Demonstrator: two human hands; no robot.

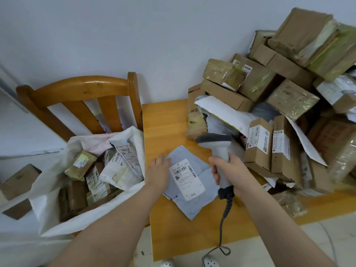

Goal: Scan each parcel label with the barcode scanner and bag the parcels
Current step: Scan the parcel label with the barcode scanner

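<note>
A flat grey mailer parcel (pixel 194 201) lies on the wooden table (pixel 165 122), its white barcode label (pixel 187 180) facing up. My left hand (pixel 159 170) rests flat on the parcel's left edge, fingers straight. My right hand (pixel 227 176) grips the handle of a grey barcode scanner (pixel 216 145), whose head hangs just above and to the right of the label. The scanner's coiled cable (pixel 224 214) drops off the table's front edge. A white sack (pixel 48 180) on the chair to the left holds several labelled parcels.
A tall heap of cardboard boxes (pixel 285 97) and mailers fills the table's right side and back corner. A wooden chair (pixel 81 93) stands left of the table against the white wall. Brown boxes (pixel 17 180) lie on the floor at far left.
</note>
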